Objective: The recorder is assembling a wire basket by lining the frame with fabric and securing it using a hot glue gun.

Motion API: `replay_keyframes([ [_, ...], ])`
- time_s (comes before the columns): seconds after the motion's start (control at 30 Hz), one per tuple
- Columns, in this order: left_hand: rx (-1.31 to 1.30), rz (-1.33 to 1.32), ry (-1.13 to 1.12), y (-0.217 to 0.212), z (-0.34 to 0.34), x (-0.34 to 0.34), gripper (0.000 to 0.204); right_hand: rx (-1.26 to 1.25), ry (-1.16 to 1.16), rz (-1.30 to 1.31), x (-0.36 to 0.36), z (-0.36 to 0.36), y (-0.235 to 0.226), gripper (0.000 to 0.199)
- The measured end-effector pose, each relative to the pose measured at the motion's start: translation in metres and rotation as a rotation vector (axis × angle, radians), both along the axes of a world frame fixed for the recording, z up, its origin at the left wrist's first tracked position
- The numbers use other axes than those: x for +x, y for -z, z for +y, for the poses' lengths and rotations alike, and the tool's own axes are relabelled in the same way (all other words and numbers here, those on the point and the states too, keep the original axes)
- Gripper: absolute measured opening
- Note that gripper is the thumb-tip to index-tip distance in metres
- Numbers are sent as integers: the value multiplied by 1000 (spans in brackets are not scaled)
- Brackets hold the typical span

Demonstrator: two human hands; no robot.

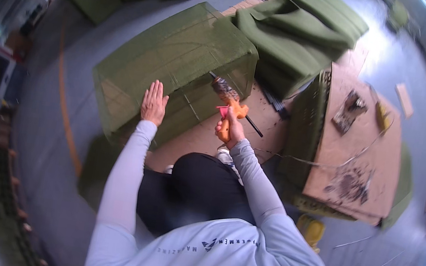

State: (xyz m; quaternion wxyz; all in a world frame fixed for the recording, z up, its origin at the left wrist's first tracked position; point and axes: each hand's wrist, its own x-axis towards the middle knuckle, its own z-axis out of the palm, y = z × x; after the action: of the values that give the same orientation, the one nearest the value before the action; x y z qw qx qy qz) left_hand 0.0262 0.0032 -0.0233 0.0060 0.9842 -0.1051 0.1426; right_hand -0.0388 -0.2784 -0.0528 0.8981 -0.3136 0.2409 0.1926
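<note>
The person is crouched on the floor over a big green fabric-covered block (176,67), its cloth wrapped tight over a boxy frame. The left hand (154,103) lies flat on the near face of that block, fingers (154,90) stretched out and close together, palm pressing the cloth and gripping nothing. The right hand (228,129) has its fingers clamped round the orange handle of a glue gun (227,102), whose dark, crusted nozzle points up at the lower right corner of the block, touching or just short of the fabric there. Under the gun lies a sheet of brown cardboard (267,120) on the grey floor. To the right stands a green crate (304,130) topped with a cardboard board (356,149) stained with dark glue marks. Behind it a stack of green cushions (300,30) rests, well apart from the hands.
</note>
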Motion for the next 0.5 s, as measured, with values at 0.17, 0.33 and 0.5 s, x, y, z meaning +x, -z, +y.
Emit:
replay_keyframes([
  [0.17, 35, -3, 6, 2, -7, -1, 57, 162, -21, 15, 8, 22, 21, 43],
  [0.33, 55, 0, 16, -2, -2, 2, 56, 84, -13, 13, 19, 26, 22, 42],
  [0.5, 35, -27, 33, -2, 2, 3, 55, 2, 49, -15, 43, 2, 20, 43],
])
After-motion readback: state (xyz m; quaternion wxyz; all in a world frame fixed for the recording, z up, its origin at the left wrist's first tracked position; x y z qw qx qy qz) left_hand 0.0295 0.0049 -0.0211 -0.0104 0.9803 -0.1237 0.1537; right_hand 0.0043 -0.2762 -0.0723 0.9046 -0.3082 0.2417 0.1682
